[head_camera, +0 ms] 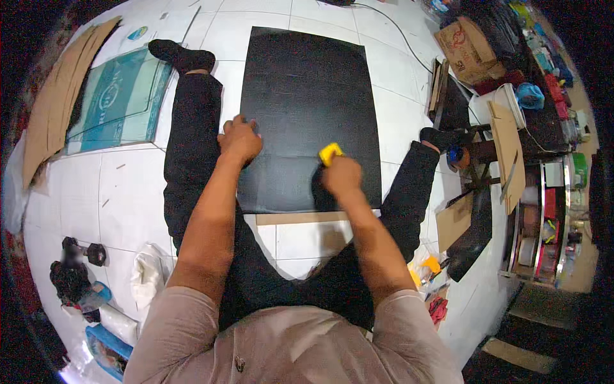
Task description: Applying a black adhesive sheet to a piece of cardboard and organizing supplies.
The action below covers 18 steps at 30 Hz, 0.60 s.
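A large black sheet [307, 96] lies flat on the floor between my outstretched legs, its surface faintly creased. A tan strip of board [302, 219] shows along its near edge. My right hand [343, 175] is closed around a small yellow tool [330, 153] over the sheet's lower right part; the fist hides most of the tool, so its exact kind is unclear. At the sheet's left edge is my left hand [241, 140], its fingers bent and pointing down. Whether those fingers grip the edge or only rest there is hidden.
White floor tiles [129, 192] surround me. Cardboard [69, 96] and a teal-and-white printed panel [120, 101] lie left. A dumbbell [86, 253] sits lower left. On the right are a white bucket [496, 108], tan board pieces [508, 158] and a shelf unit [537, 221].
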Each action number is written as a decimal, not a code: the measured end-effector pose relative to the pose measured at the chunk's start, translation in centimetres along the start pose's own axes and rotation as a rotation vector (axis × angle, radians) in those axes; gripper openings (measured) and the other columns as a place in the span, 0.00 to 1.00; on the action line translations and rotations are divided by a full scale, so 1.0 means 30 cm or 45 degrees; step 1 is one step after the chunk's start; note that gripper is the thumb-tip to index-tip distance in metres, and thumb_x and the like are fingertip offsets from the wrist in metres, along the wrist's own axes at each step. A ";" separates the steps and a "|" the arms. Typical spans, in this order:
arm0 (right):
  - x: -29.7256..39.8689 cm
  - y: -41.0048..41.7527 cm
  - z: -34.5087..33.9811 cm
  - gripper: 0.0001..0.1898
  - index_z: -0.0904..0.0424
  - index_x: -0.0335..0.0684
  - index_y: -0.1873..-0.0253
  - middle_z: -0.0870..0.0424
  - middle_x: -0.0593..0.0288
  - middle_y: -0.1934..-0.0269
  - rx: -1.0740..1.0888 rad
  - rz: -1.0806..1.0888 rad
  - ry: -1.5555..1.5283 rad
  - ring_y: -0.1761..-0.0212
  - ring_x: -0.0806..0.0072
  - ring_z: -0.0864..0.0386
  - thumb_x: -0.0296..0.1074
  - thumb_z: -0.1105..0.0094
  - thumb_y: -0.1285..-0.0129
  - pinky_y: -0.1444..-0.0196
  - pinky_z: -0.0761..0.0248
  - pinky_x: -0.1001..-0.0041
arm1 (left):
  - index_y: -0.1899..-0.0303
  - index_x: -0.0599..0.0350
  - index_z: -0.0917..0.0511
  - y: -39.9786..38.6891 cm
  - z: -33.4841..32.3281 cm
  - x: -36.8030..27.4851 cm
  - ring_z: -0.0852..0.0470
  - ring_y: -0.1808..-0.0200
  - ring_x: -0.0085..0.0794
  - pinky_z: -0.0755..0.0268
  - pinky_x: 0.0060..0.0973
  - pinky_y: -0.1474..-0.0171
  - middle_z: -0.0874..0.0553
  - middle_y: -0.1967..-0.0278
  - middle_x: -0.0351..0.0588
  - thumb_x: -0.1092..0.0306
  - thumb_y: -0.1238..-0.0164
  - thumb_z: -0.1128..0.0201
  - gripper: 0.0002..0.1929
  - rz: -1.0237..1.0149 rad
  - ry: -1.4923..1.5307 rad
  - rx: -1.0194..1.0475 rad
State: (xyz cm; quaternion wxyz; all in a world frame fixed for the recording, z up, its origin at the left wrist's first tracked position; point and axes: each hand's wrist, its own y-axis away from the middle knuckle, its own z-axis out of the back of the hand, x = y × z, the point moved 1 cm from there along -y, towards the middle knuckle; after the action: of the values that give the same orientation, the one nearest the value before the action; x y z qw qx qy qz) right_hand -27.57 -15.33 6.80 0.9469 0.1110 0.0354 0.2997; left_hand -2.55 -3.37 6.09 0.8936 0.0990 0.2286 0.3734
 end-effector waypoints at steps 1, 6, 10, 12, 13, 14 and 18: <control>0.086 0.007 -0.015 0.16 0.15 0.35 0.49 0.11 0.46 0.54 0.066 0.049 0.015 0.57 0.52 0.12 0.37 0.41 0.36 0.55 0.18 0.54 | 0.32 0.45 0.23 -0.013 -0.008 0.007 0.42 0.22 0.53 0.38 0.53 0.27 0.37 0.24 0.54 0.57 0.32 0.36 0.27 0.013 0.088 -0.067; 0.461 0.083 -0.057 0.16 0.14 0.37 0.49 0.11 0.48 0.55 -0.310 0.595 -0.063 0.57 0.54 0.14 0.33 0.44 0.39 0.59 0.19 0.57 | 0.40 0.63 0.19 -0.043 0.006 0.054 0.14 0.45 0.55 0.22 0.45 0.40 0.13 0.49 0.66 0.50 0.41 0.26 0.32 0.090 0.527 -0.374; 0.551 0.084 -0.031 0.09 0.12 0.36 0.65 0.12 0.49 0.69 -0.234 0.934 0.018 0.57 0.54 0.15 0.32 0.41 0.44 0.61 0.19 0.59 | 0.39 0.64 0.22 -0.007 0.023 0.034 0.19 0.40 0.58 0.24 0.43 0.39 0.21 0.41 0.64 0.53 0.46 0.20 0.36 0.129 0.464 -0.278; 0.542 0.098 -0.019 0.09 0.12 0.35 0.64 0.12 0.49 0.68 -0.203 1.026 -0.084 0.55 0.55 0.15 0.32 0.40 0.44 0.60 0.19 0.58 | 0.40 0.63 0.23 0.027 0.017 0.007 0.19 0.41 0.57 0.23 0.43 0.39 0.21 0.42 0.63 0.54 0.48 0.19 0.36 0.127 0.342 -0.329; 0.528 0.110 -0.015 0.10 0.13 0.34 0.63 0.11 0.49 0.66 -0.205 1.108 -0.160 0.54 0.56 0.16 0.32 0.40 0.44 0.59 0.19 0.57 | 0.40 0.63 0.23 0.041 0.013 -0.008 0.20 0.42 0.56 0.23 0.43 0.40 0.22 0.43 0.61 0.55 0.50 0.17 0.37 0.111 0.236 -0.371; 0.508 0.128 -0.017 0.10 0.13 0.34 0.63 0.11 0.49 0.66 -0.204 1.110 -0.159 0.54 0.56 0.16 0.32 0.40 0.44 0.59 0.19 0.57 | 0.40 0.62 0.25 0.049 0.012 -0.019 0.21 0.41 0.55 0.23 0.42 0.39 0.22 0.44 0.59 0.56 0.51 0.16 0.38 0.136 0.212 -0.377; 0.380 0.231 -0.041 0.14 0.13 0.40 0.51 0.13 0.55 0.50 0.103 1.323 -0.094 0.43 0.56 0.20 0.35 0.41 0.39 0.52 0.19 0.58 | 0.40 0.60 0.26 0.064 0.015 -0.041 0.21 0.41 0.54 0.23 0.44 0.40 0.22 0.45 0.59 0.55 0.49 0.17 0.38 0.120 0.144 -0.339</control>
State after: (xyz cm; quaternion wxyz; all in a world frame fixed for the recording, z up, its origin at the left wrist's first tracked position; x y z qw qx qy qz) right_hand -22.31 -3.02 7.20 0.6688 0.1609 -0.0463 0.7243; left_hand -4.28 -2.90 7.56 0.8660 -0.0311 0.2222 0.4470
